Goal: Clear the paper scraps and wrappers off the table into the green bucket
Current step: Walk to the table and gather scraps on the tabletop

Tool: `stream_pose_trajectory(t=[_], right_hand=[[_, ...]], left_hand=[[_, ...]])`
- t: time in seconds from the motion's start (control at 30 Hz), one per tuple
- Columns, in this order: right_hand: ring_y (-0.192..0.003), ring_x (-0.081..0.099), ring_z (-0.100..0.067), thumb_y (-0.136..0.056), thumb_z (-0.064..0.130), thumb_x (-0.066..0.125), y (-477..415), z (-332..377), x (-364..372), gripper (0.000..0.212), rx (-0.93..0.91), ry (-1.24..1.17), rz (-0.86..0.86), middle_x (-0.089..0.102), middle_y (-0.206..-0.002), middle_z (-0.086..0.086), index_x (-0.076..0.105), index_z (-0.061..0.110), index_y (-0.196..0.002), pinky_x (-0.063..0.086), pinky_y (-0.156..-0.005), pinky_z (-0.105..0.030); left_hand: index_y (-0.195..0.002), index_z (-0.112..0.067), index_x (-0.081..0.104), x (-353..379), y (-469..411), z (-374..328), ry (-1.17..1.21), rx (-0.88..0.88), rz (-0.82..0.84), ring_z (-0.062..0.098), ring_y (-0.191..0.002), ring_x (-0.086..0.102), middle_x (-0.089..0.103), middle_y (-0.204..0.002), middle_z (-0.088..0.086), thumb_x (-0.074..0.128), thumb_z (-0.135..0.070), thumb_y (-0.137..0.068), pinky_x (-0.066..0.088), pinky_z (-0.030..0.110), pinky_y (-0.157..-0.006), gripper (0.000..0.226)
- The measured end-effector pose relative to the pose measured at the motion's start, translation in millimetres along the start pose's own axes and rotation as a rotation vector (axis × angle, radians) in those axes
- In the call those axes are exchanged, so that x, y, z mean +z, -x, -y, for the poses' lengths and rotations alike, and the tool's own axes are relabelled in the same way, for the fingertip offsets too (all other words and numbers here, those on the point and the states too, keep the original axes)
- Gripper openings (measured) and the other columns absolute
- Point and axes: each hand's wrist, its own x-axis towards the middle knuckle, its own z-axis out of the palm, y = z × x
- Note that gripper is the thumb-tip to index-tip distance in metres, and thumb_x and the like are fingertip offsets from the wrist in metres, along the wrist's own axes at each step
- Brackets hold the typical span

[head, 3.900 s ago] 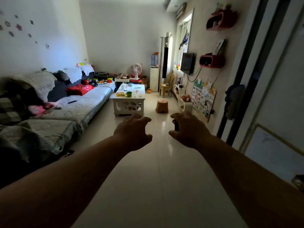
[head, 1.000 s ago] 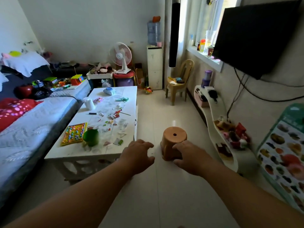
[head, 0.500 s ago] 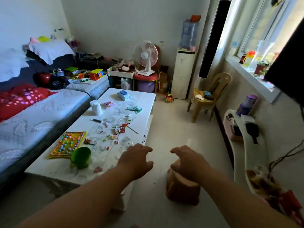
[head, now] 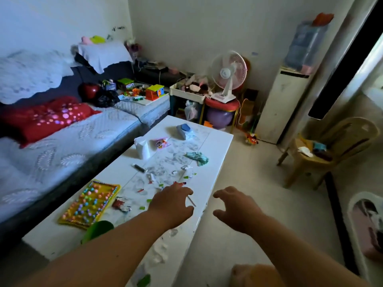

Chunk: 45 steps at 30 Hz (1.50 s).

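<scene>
The green bucket (head: 97, 227), its inside hidden, stands by the table's (head: 215, 141) near edge behind the left forearm; both the left hand (head: 172, 204) over mid-table paper scraps (head: 153, 178) and the right hand (head: 235, 211) off the right edge hang loosely curled, empty.

Forearms (head: 116, 251), left hand (head: 172, 204) and right hand (head: 238, 210) are bare.

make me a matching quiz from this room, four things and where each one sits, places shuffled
Things:
1 bucket
2 fan
3 chair
4 pillow

Places:
A on the sofa
B on the floor, right of the table
C on the table's near end, partly behind the left forearm
D on a red stool beyond the table's far end

Pairs: 1-C, 2-D, 3-B, 4-A
</scene>
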Motion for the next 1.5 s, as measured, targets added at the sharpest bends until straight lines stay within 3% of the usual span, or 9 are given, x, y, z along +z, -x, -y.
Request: stream_pose_trajectory(t=[0.13,0.3,0.47,0.8,1.27,1.5], right_hand=[[-0.124,0.051,-0.021,-0.086,0.047,0.055,-93.6,8.3,-19.4,0.052,-0.143,0.064,0.043,0.043,-0.142,0.004,0.042,0.035,-0.135,0.042,-0.102,-0.037],[-0.123,0.051,-0.02,-0.086,0.048,0.054,-213.0,28.0,-27.2,0.05,-0.353,0.139,0.114,0.047,-0.137,0.003,0.043,0.036,-0.134,0.041,-0.102,-0.036],[-0.124,0.05,-0.023,-0.086,0.047,0.054,-311.2,52.7,-35.7,0.051,-0.597,0.219,0.23,0.045,-0.139,0.001,0.042,0.036,-0.134,0.041,-0.102,-0.038],[-0.123,0.051,-0.022,-0.086,0.044,0.054,-354.8,109.3,-5.0,0.051,-0.952,0.339,0.342,0.046,-0.138,0.002,0.042,0.035,-0.135,0.041,-0.101,-0.038],[-0.124,0.051,-0.022,-0.087,0.041,0.053,-345.6,121.9,72.5,0.056,-1.055,0.299,0.354,0.043,-0.142,0.002,0.035,0.035,-0.139,0.041,-0.102,-0.038],[-0.128,0.045,-0.022,-0.087,0.043,0.053,-400.3,115.5,175.2,0.06,-1.148,0.295,0.315,0.042,-0.142,0.001,0.031,0.033,-0.141,0.04,-0.101,-0.039]], left_hand=[[-0.129,-0.034,0.058,-19.8,-51.1,32.2,0.038,-0.147,-0.048,0.025,-0.127,0.052,0.055,-0.135,-0.003,0.052,-0.042,-0.084,0.044,0.038,-0.101,0.046],[-0.14,-0.032,0.05,-30.9,-110.5,75.2,0.042,-0.355,-0.081,0.024,-0.132,0.047,0.048,-0.146,0.001,0.054,-0.049,-0.086,0.04,0.038,-0.107,0.056],[-0.139,-0.034,0.051,-28.8,-158.4,98.8,0.212,-0.613,-0.136,0.02,-0.134,0.045,0.046,-0.146,-0.002,0.055,-0.047,-0.089,0.039,0.036,-0.109,0.052],[-0.139,-0.031,0.051,-1.9,-140.1,113.2,0.396,-0.972,-0.256,0.022,-0.129,0.047,0.047,-0.144,0.001,0.057,-0.044,-0.084,0.043,0.039,-0.105,0.058],[-0.143,-0.033,0.046,58.1,-134.1,121.4,0.403,-1.022,-0.307,0.02,-0.132,0.043,0.045,-0.146,-0.003,0.057,-0.039,-0.087,0.041,0.037,-0.105,0.057],[-0.144,-0.03,0.044,134.6,-192.9,171.6,0.334,-1.096,-0.401,0.021,-0.134,0.042,0.044,-0.148,-0.001,0.058,-0.044,-0.088,0.04,0.037,-0.107,0.06]])
